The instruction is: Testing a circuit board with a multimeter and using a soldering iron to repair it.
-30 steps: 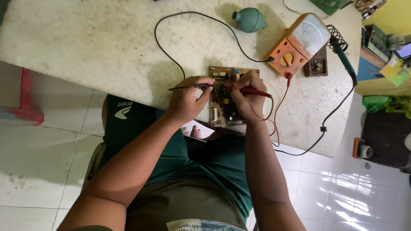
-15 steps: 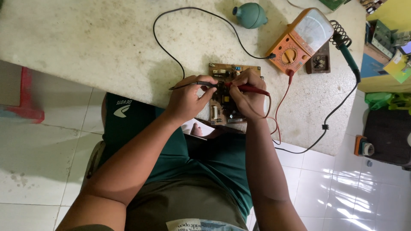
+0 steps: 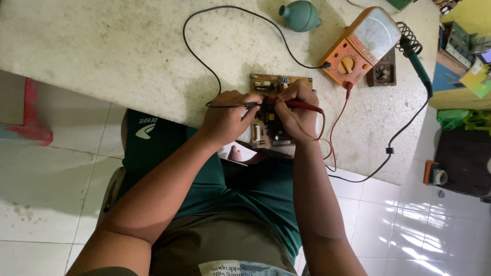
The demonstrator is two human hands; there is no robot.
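1. At the near edge of the worktop (image 3: 102, 46), the left hand (image 3: 225, 115) is closed around a black probe (image 3: 240, 106), its tip pointing right toward the middle of the circuit board (image 3: 276, 82).
2. Just to the right, the right hand (image 3: 296, 110) grips a red probe (image 3: 302, 106), with the handle sticking out to the right past the knuckles and the tip aimed left at the board.
3. The circuit board lies flat under and between both hands; its far edge shows beyond the fingers and its near part shows between the wrists, close to the worktop's near edge.
4. A black lead (image 3: 204, 56) loops from the black probe far out over the worktop and back to an orange analogue meter (image 3: 358, 48), which lies tilted to the far right of the board.
5. A red lead (image 3: 337, 122) runs from the meter's near end down toward the right hand.
6. A teal rubber blower bulb (image 3: 299, 15) lies at the far side, left of the meter.
7. A green-handled soldering iron (image 3: 417, 61) rests right of the meter, its black cord (image 3: 388, 151) trailing toward the near right edge.
8. A small dark part (image 3: 381, 71) sits between the meter and the iron; what it is cannot be told.
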